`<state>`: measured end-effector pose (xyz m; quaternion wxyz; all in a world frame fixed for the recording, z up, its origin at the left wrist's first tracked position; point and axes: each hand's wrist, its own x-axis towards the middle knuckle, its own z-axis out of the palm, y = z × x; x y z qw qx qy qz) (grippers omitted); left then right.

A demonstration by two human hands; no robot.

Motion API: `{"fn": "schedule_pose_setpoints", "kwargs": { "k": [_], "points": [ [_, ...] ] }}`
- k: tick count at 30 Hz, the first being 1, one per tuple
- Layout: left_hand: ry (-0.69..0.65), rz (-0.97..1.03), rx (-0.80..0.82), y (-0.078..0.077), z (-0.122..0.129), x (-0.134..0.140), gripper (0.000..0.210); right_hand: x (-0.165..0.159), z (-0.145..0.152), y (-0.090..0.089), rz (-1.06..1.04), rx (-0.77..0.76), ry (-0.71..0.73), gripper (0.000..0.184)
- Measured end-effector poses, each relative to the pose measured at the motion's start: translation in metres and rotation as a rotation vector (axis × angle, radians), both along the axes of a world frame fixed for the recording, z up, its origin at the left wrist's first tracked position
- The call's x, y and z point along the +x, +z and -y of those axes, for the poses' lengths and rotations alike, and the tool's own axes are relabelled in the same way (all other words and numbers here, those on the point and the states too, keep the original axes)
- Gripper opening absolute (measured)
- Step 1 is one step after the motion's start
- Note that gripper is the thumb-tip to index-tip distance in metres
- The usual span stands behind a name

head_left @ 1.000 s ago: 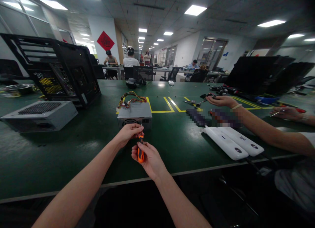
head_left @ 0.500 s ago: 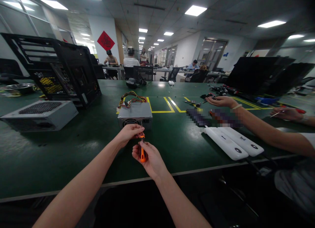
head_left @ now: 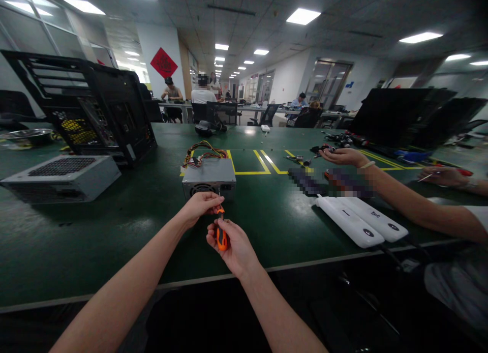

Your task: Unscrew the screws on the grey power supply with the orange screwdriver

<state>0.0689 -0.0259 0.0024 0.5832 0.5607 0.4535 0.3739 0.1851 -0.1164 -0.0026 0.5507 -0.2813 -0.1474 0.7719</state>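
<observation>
An orange-and-black screwdriver (head_left: 221,238) points away from me, its tip toward a grey computer power supply (head_left: 209,172) on the green table. My right hand (head_left: 237,245) is closed round the screwdriver's handle. My left hand (head_left: 201,208) pinches the screwdriver near its shaft, just in front of the handle. Behind my left hand, the power supply shows a fan grille, partly covered, and a socket. A bundle of coloured cables (head_left: 205,150) lies at its back. Whether the tip touches the casing I cannot tell.
On the left stand a second power supply (head_left: 64,177) and an open black computer case (head_left: 102,109). At right lie white power-bank-like devices (head_left: 353,221) and blurred-out phones. A co-worker's open hand (head_left: 341,157) reaches in, the other holding a screwdriver (head_left: 427,177).
The screwdriver handle has turned slightly in my right hand, which has shifted a little to the right. My left hand and the power supply stay in place.
</observation>
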Motion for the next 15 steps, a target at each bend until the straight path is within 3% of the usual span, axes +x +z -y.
{"fn": "schedule_pose_setpoints", "kwargs": {
  "k": [6,13,15],
  "points": [
    [-0.095,0.024,-0.029,0.0053,0.0041,-0.0034,0.029,0.0015,-0.0014,0.0018,-0.066,-0.055,0.053,0.026],
    [-0.021,0.014,-0.007,-0.0009,-0.0009,-0.0021,0.029,-0.0007,0.0006,-0.0014,-0.018,0.035,0.02,0.005],
    [-0.019,0.025,-0.02,0.0004,-0.0003,-0.0013,0.029,-0.0001,-0.0001,-0.0013,-0.038,0.026,0.008,0.007]
  ]
}}
